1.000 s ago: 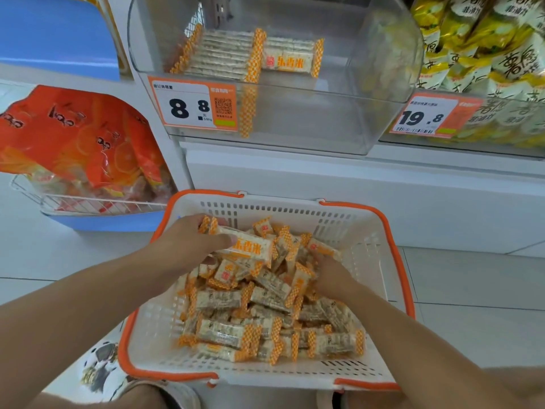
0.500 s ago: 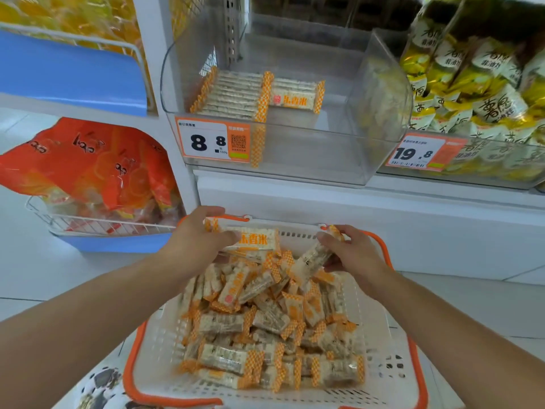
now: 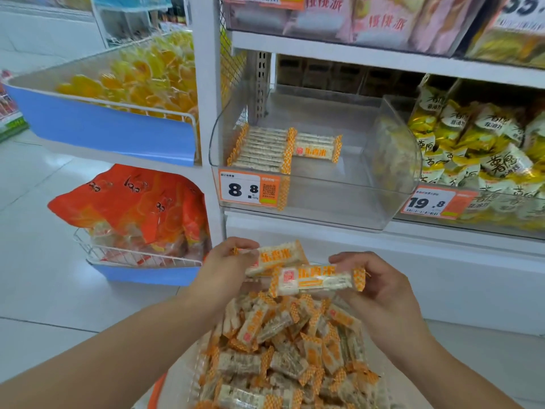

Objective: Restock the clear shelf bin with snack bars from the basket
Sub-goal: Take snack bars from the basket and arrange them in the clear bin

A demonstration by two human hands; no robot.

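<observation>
two bars lifted, ready for the bin

left hand [image 3: 225, 270] pinching one snack bar [image 3: 275, 256] by its left end, thumb on top and fingers curled beneath. right hand [image 3: 376, 283] pinching a second bar [image 3: 317, 279] by its right end, fingers curled round the crimped orange seal. both bars held lengthwise and label up, the second overlapping the front edge of the first, probably to square them into a small stack before setting down. both held just above the heap of loose bars [image 3: 289, 349] in the basket [image 3: 154, 391], of which only an orange rim edge shows at the bottom.

up on the shelf, the clear shelf bin [image 3: 309, 202], mostly bare: one tidy row of bars [image 3: 261, 149] packed side by side at its front left, a single bar [image 3: 317, 146] laid just to the right of that row. likely aligned so to keep labels readable and fill the bin row by row. plenty of space open to the right. price tag [image 3: 249, 188] fixed to the bin's front wall.

likely next: lifting over the front wall, laying flat beside the lone bar, same orientation.
</observation>
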